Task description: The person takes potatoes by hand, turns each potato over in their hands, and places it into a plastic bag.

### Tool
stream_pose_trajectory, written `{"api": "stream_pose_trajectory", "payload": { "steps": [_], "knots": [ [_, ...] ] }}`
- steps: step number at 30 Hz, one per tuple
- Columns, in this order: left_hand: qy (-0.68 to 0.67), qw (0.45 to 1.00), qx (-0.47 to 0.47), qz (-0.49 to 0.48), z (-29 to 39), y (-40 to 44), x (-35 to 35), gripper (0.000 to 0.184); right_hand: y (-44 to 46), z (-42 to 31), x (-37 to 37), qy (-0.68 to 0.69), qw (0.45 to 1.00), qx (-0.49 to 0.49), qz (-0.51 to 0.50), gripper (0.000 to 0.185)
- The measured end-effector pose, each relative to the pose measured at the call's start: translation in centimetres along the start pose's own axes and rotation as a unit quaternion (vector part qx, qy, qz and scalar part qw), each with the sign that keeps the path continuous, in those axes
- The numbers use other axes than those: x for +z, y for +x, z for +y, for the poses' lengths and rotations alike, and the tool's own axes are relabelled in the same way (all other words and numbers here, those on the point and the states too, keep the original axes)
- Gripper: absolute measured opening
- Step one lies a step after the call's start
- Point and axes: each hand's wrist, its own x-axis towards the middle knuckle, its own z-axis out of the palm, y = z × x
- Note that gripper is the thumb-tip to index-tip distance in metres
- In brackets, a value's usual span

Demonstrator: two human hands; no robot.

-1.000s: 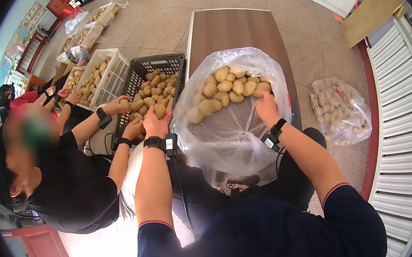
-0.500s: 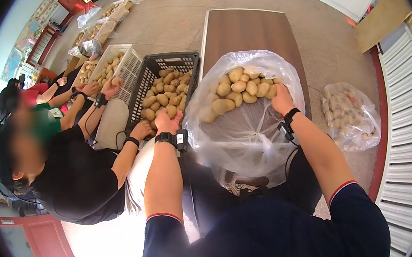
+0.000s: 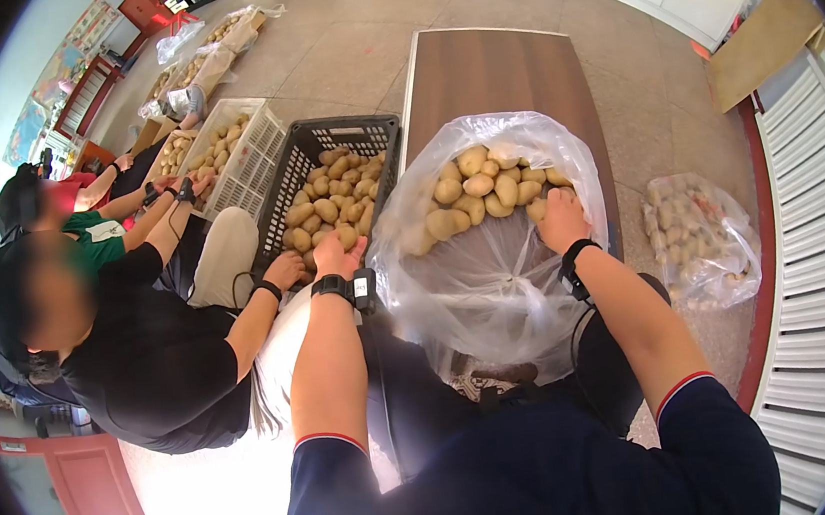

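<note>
My left hand [image 3: 336, 257] is at the near edge of a black plastic crate [image 3: 387, 131] of potatoes [image 3: 327, 209]. Its fingers are closed around a potato [image 3: 346, 235]. Inside an open clear plastic bag [image 3: 497, 299], my right hand [image 3: 564, 221] has its fingers curled on another potato [image 3: 536, 210]. A pile of potatoes [image 3: 478, 185] lies in the far half of that bag, while its near half shows only crumpled film. The bag rests against the near end of a brown tabletop [image 3: 503, 67].
Left of me, a co-worker's hand [image 3: 283, 270] is at the same crate's near left corner. Beyond stands a white crate [image 3: 256, 158] of potatoes, with other people's hands near it. A filled potato bag [image 3: 697, 238] sits on the floor at right, beside a white radiator [image 3: 813, 245].
My right hand has drawn slightly toward me with a potato at its fingers. My left hand stays at the crate. A co-worker's raised hand with a potato has lowered toward the white crate.
</note>
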Motion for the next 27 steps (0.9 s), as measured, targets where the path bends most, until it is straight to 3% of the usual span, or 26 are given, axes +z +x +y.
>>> {"api": "stream_pose_trajectory", "payload": {
  "steps": [2,11,19,20,21,23,25,26,27],
  "knots": [
    [-0.008,1.0,-0.009,0.002,0.2,-0.2,0.1,0.028,-1.1,-0.2,0.2,-0.034,0.998,-0.035,0.049,0.04],
    [-0.007,1.0,0.013,0.027,0.7,-2.1,0.8,0.028,-3.3,-0.7,0.8,-0.068,0.992,-0.089,0.053,0.047],
    [-0.035,0.999,0.006,0.008,-0.9,4.4,-3.5,0.036,-4.6,0.2,1.1,0.033,0.993,-0.116,0.018,0.051],
    [0.263,0.957,0.113,-0.048,-2.1,8.2,-5.8,0.035,-4.6,0.6,1.5,0.063,0.991,-0.115,0.018,0.053],
    [0.438,0.888,0.121,-0.07,-1.3,7.9,-5.9,0.036,-4.7,0.6,1.7,0.062,0.991,-0.115,0.017,0.053],
    [0.746,0.635,0.173,-0.097,0.4,7.2,-5.8,0.036,-4.8,0.5,2.0,0.138,0.985,-0.105,0.013,0.051],
    [0.76,0.625,0.139,-0.107,1.7,1.3,-2.8,0.038,-4.9,0.5,2.7,0.166,0.978,-0.127,0.027,0.051],
    [0.761,0.625,0.138,-0.107,1.1,1.2,-2.4,0.038,-4.9,0.4,2.9,0.194,0.969,-0.149,0.042,0.052],
    [0.439,0.894,0.081,-0.036,0.5,1.6,-2.2,0.033,-5.1,0.1,2.7,0.194,0.969,-0.149,0.042,0.052]
  ]
}}
